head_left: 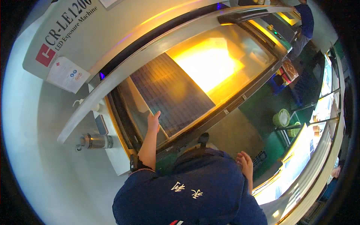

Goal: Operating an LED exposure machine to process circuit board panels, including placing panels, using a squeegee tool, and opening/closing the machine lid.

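A dark rectangular panel point(174, 92) with rows of fine pattern lies on the bed of a large exposure machine. My left hand point(153, 120) is over its near left edge, thumb raised and the other fingers curled. A small dark bit shows beside those fingers; whether they grip the panel's edge or a small tool is hidden. To the panel's right, the glass bed point(258, 48) glows bright yellow. Lower down, at my right side, my right hand point(245, 163) hangs away from the machine, loosely bent with fingers apart and nothing visible in it.
The machine's raised curved lid frame point(146, 47) arches over the bed. On the white ledge at left are a clear bottle point(96, 141) and a phone-like slab point(101, 125). Green baskets point(281, 118) and a lit table point(300, 150) stand at right. Another person point(305, 22) is at the far right.
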Demonstrator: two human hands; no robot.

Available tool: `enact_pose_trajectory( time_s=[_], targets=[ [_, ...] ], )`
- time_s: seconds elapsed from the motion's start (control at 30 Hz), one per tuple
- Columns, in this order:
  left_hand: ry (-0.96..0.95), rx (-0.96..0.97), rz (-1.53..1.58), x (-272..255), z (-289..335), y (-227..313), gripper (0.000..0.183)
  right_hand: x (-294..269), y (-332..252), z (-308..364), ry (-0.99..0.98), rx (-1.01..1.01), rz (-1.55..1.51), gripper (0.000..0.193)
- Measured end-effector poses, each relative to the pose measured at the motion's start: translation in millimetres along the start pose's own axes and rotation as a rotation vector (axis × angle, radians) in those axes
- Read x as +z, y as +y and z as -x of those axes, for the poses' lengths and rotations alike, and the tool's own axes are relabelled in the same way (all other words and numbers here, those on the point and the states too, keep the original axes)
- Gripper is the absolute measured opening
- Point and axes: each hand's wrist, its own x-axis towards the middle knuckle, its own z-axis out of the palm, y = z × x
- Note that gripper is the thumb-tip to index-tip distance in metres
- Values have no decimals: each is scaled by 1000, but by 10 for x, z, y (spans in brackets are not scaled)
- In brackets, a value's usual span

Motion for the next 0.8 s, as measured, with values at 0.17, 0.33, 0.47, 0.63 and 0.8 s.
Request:
enact_pose_trajectory(
  time_s=[0.17, 0.33, 0.47, 0.63, 0.8],
  targets=[
    [281, 386, -926, 113, -73, -301, 78, 735, -1020, -870, -141, -198, 188, 40],
    [-142, 607, -1437, 453, 246, -516, 79, 1459, -2378, -1453, -62, -767, 486, 55],
    [-103, 615, -1425, 493, 84, -441, 76, 1754, -3760, -1530, 331, -1599, 642, 65],
    [-88, 611, -1496, 407, 44, -442, 75, 1863, -4931, -1434, 105, -1384, 1101, 48],
    [28, 729, -1480, 476, 32, -560, 78, 1722, -4606, -1659, 415, -1786, 1013, 41]
  ],
)
